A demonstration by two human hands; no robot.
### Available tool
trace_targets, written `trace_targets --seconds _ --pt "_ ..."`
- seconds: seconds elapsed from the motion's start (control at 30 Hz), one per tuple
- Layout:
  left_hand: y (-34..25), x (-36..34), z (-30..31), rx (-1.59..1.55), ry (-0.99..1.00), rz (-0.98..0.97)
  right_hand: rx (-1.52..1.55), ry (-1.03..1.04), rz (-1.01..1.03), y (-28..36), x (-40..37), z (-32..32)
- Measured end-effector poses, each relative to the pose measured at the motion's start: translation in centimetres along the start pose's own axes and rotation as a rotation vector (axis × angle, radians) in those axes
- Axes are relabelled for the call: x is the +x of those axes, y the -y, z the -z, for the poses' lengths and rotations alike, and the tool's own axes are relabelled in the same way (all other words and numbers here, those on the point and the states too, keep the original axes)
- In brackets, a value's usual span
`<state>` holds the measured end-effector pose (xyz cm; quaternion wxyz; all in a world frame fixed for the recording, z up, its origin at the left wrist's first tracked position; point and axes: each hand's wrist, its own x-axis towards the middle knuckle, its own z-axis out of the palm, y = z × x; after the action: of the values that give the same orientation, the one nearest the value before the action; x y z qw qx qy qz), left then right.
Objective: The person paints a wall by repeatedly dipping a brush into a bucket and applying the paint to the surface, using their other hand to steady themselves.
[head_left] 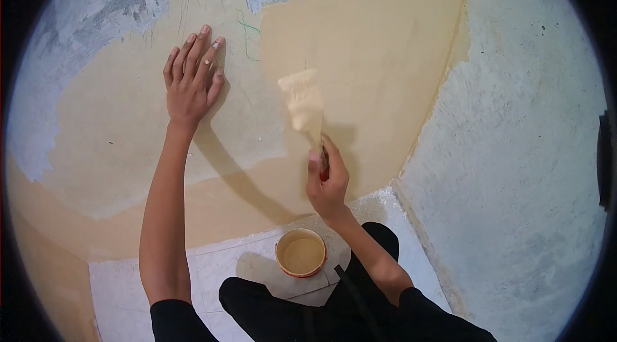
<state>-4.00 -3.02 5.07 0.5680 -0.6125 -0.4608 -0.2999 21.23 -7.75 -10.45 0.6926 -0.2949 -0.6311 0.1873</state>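
My right hand (329,181) is closed round the handle of a paintbrush (304,101), whose bristles point up and are coated in cream-yellow paint. The brush overlaps the edge between the freshly coated, darker yellow patch and the paler part of the wall (379,53). My left hand (191,81) lies flat on the paler wall area to the left, fingers stretched upward and holding nothing. Below, between my knees, a small round tub (301,252) of the same yellow paint stands on the floor.
A grey, rough wall (514,168) meets the yellow one at a corner on the right. Pale tiles (212,265) with paint specks cover the floor. Bluish-grey patches (83,72) and green scribbles mark the wall's upper left. My black-clad knees (257,303) flank the tub.
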Motion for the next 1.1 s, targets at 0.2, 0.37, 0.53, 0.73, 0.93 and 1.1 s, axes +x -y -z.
trace_targets --seconds 0.2,0.37,0.53,0.73,0.93,1.1 --pt "-0.1 -0.1 0.0 0.004 -0.018 0.007 -0.032 -0.094 0.172 0.7 4.8 -1.7" --pt "0.1 -0.3 -0.1 0.002 -0.011 0.002 -0.115 -0.115 0.244 0.1 5.7 -2.1" --pt "0.2 -0.4 -0.1 -0.006 0.005 -0.004 -0.125 -0.105 0.208 -0.2 6.2 -2.4" --pt "0.0 -0.3 -0.3 -0.015 -0.028 0.003 -0.102 -0.138 0.201 -1.3 6.9 -3.0" --pt "0.1 -0.4 -0.1 0.009 -0.007 -0.002 -0.116 -0.071 0.129 -3.2 2.9 -2.6" --pt "-0.1 -0.2 -0.2 0.000 -0.043 0.013 -0.149 -0.050 0.088 -3.3 2.2 -1.5"
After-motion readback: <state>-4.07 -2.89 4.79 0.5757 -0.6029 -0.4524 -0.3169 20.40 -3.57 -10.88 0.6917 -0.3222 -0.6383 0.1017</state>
